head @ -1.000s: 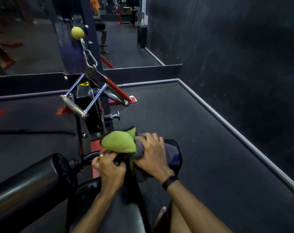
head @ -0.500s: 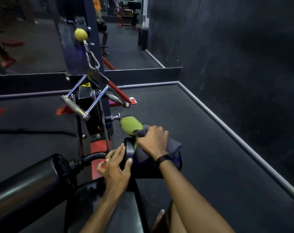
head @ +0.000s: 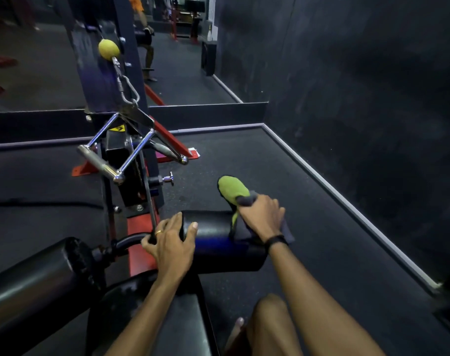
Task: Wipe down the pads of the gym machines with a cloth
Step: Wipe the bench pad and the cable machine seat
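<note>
I had my right hand (head: 261, 214) on the far end of the black cylindrical roller pad (head: 216, 240), fingers curled over the green-and-grey cloth (head: 231, 191) and pressing it against the pad's top; a green fold of the cloth stuck up just beyond my knuckles, and a grey edge hung down the pad's side under my wrist. My left hand (head: 170, 240) rested on the pad's near end, fingers spread and straight over its rim, thumb lying on the top, gripping nothing. To the left of that hand sat a second black roller pad (head: 39, 278), joined by a curved black bar (head: 129, 241). Beyond both hands hung a chrome V-shaped cable handle (head: 121, 155) clipped under a yellow-green ball stopper (head: 108, 48). Below my forearms lay the black padded seat (head: 167, 317).
</note>
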The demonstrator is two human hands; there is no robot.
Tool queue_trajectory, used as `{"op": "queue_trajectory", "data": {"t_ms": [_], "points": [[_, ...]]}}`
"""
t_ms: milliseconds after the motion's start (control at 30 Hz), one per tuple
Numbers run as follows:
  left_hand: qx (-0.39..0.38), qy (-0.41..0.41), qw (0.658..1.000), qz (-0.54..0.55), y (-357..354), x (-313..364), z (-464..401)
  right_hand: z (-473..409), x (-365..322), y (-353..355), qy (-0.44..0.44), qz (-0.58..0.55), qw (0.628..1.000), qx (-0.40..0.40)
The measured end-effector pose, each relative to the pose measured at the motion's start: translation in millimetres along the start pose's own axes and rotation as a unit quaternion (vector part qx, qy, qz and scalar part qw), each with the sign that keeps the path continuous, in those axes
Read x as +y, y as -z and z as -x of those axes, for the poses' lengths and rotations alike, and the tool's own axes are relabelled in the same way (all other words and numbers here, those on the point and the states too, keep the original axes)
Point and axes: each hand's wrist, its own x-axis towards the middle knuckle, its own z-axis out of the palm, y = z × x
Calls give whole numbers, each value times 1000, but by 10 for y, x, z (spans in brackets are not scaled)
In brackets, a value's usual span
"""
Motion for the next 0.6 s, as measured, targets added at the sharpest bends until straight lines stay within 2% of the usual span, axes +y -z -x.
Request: {"op": "queue_trajectory", "data": {"t_ms": [100,167,233,300,367,400,467,533,600], "points": [[27,-34,998,37,50,-110,169,27,-602,-105,75,40,995,-57],[50,-87,994,37,92,-207,241,257,-923,-202,163,41,985,-41],[87,-142,986,21,156,-291,231,534,-947,-244,260,32,965,10],[115,-121,985,32,240,-305,112,684,-652,-251,336,-11,940,57],[111,-54,990,68,260,-238,-84,698,-181,-247,379,-50,919,98],[93,-34,994,55,229,-184,-179,673,65,-223,380,-55,916,118],[27,-25,999,-13,108,-59,-293,543,419,-143,320,-58,936,136],[-19,-12,999,-41,-4,24,-265,364,511,-58,195,-37,974,112],[-22,2,999,-28,-30,26,-162,168,408,20,70,-24,996,54]]}}
